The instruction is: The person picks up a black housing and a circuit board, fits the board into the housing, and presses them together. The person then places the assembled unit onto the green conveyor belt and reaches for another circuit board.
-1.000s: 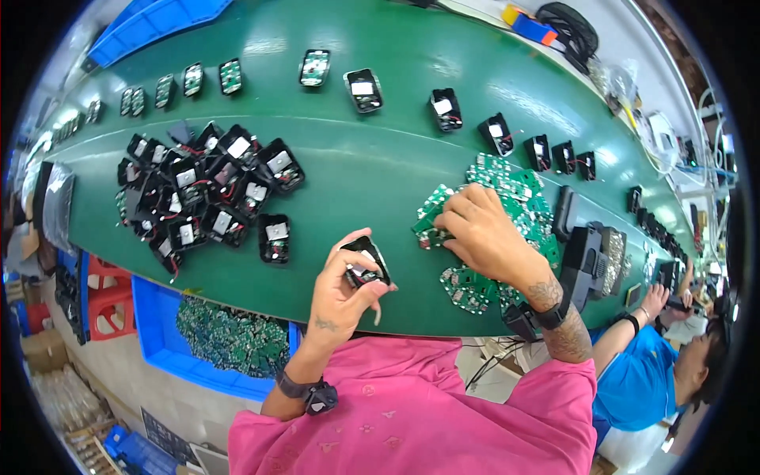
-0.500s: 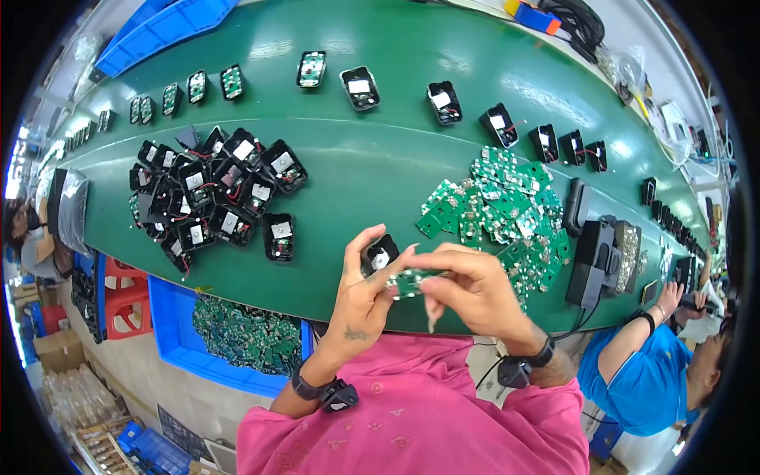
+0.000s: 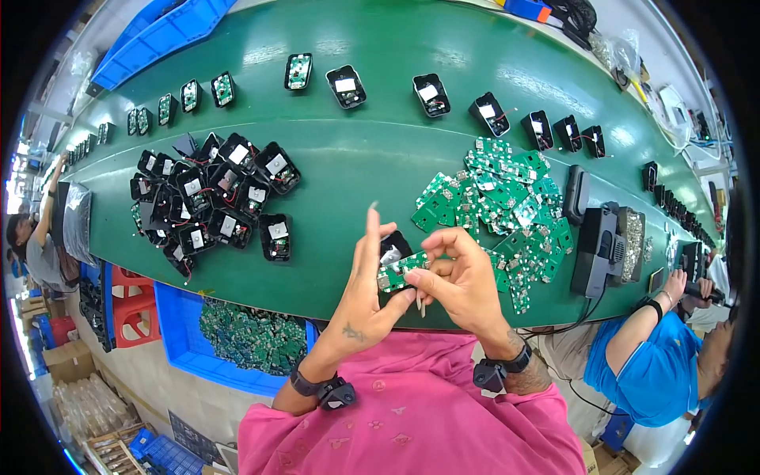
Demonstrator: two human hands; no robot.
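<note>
Pinching: right fingers [image 3: 434, 284] clamped on one green board [image 3: 397, 273], left fingers [image 3: 370, 250] around one black case [image 3: 396, 242].

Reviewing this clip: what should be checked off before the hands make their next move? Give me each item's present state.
1. Right hand has hold of a green circuit board: ok, the thumb presses on it.
2. Left hand holds the open black casing: ok, though the grip is partly hidden.
3. Board seated flat inside the casing: not ok, it is held across the near part of the opening.
4. Wires clear of the board's underside: cannot tell, hidden.
5. More circuit boards on the right: ok, piled loosely.
</note>
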